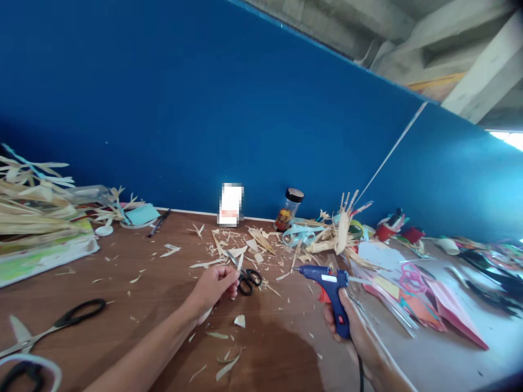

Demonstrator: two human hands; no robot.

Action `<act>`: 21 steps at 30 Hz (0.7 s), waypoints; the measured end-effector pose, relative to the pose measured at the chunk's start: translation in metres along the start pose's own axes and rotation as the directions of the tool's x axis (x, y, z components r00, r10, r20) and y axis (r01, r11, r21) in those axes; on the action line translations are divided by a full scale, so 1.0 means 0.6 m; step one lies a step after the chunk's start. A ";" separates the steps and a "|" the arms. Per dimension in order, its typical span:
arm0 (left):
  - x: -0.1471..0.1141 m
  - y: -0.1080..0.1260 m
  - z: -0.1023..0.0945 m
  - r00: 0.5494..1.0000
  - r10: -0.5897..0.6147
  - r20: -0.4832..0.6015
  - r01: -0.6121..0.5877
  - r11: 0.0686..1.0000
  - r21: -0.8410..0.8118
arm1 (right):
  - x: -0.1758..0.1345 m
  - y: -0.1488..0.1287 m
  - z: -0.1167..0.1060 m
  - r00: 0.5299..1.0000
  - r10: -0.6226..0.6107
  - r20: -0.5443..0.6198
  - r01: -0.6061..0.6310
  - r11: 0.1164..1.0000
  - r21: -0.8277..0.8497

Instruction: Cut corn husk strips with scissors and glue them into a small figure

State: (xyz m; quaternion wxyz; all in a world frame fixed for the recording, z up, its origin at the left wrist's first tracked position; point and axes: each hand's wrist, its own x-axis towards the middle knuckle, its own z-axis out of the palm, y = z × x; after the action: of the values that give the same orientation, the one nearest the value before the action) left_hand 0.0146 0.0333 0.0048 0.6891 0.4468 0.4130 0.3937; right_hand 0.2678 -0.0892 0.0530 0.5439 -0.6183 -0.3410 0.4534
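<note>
My right hand [341,316] grips a blue hot glue gun [335,291] by its handle, near the orange trigger. The gun's nozzle points left, and a glue stick [357,280] sticks out of its back. In my left hand [218,286], thumb and fingers pinch a small pale strip [240,262] that stands up from the fingertips. It looks like a piece of dried husk. Just behind the left hand lie black-handled scissors [247,282] on the brown table, partly hidden by the fingers. The glue gun and the strip are well apart.
Husk scraps [261,242] litter the table [163,326]. Larger scissors [61,324] lie at left, below a husk pile [28,212]. A black-lidded jar [288,209] stands by the blue wall [204,109]. Coloured paper [453,310] and a husk bundle [341,234] lie at right.
</note>
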 end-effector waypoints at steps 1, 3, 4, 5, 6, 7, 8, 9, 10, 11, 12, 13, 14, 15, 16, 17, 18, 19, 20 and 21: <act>0.000 0.000 0.000 1.000 0.006 0.001 -0.006 1.000 0.010 | 0.002 0.002 -0.004 1.000 -0.007 -0.010 0.007 1.000 -0.006; -0.001 0.001 0.001 1.000 0.006 -0.001 -0.006 1.000 0.027 | 0.007 0.007 -0.015 0.999 -0.005 -0.050 0.003 0.999 -0.032; -0.001 0.001 0.001 1.000 0.003 -0.002 -0.002 0.999 0.033 | 0.009 0.009 -0.020 0.997 0.001 -0.072 -0.004 0.999 -0.052; -0.001 0.002 0.001 1.000 -0.003 -0.004 0.003 0.999 0.033 | 0.012 0.012 -0.026 0.995 0.004 -0.095 -0.011 0.997 -0.075; -0.001 0.001 0.001 1.000 -0.010 -0.004 0.010 1.000 0.029 | 0.013 0.014 -0.031 0.993 0.002 -0.115 -0.014 0.995 -0.100; 0.000 0.001 0.001 1.000 -0.015 -0.004 0.015 1.000 0.020 | 0.015 0.016 -0.036 0.991 -0.005 -0.131 -0.011 0.992 -0.123; 0.001 0.000 0.001 1.000 -0.018 -0.003 0.019 1.000 0.012 | 0.016 0.017 -0.039 0.990 -0.018 -0.142 -0.003 0.990 -0.141; 0.001 -0.001 0.000 1.000 -0.021 -0.003 0.021 1.000 0.005 | 0.017 0.017 -0.041 0.989 -0.032 -0.147 0.010 0.989 -0.150; 0.002 -0.002 0.000 1.000 -0.023 -0.001 0.023 1.000 0.001 | 0.017 0.018 -0.042 0.988 -0.042 -0.146 0.020 0.988 -0.150; 0.002 -0.003 -0.001 1.000 -0.023 0.002 0.023 1.000 -0.001 | 0.017 0.017 -0.042 0.989 -0.043 -0.140 0.023 0.989 -0.144; 0.002 -0.004 -0.001 1.000 -0.021 0.006 0.021 1.000 -0.001 | 0.016 0.016 -0.041 0.990 -0.039 -0.135 0.020 0.991 -0.135; 0.002 -0.004 -0.002 1.000 -0.019 0.009 0.019 1.000 0.000 | 0.016 0.016 -0.039 0.990 -0.032 -0.136 0.015 0.992 -0.125; 0.002 -0.005 -0.002 1.000 -0.020 0.011 0.020 1.000 0.002 | 0.014 0.014 -0.037 0.990 -0.022 -0.139 0.006 0.993 -0.114; 0.002 -0.005 -0.002 1.000 -0.022 0.011 0.022 1.000 0.004 | 0.013 0.013 -0.035 0.989 -0.011 -0.145 -0.005 0.995 -0.105; 0.002 -0.005 -0.002 1.000 -0.025 0.009 0.025 1.000 0.008 | 0.011 0.012 -0.033 0.988 -0.002 -0.151 -0.013 0.995 -0.095; 0.002 -0.005 -0.002 1.000 -0.029 0.005 0.029 0.999 0.014 | 0.009 0.010 -0.030 0.988 0.002 -0.154 -0.015 0.996 -0.086; 0.003 -0.006 -0.002 1.000 -0.031 0.000 0.031 0.999 0.019 | 0.008 0.008 -0.028 0.989 0.003 -0.151 -0.015 0.997 -0.078; 0.003 -0.006 -0.002 1.000 -0.031 -0.005 0.031 0.999 0.023 | 0.006 0.005 -0.025 0.989 0.001 -0.146 -0.012 0.997 -0.072; 0.004 -0.007 -0.002 1.000 -0.029 -0.006 0.029 0.999 0.025 | 0.004 0.003 -0.023 0.990 -0.002 -0.143 -0.008 0.998 -0.070; 0.004 -0.007 -0.002 1.000 -0.026 -0.005 0.026 0.999 0.025 | 0.002 0.000 -0.020 0.991 -0.004 -0.137 -0.005 0.997 -0.072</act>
State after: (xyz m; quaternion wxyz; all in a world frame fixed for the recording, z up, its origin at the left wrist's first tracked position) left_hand 0.0150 0.0346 -0.0002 0.6875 0.4488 0.4254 0.3807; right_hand 0.2796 -0.0922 0.0528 0.5434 -0.6672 -0.3188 0.3974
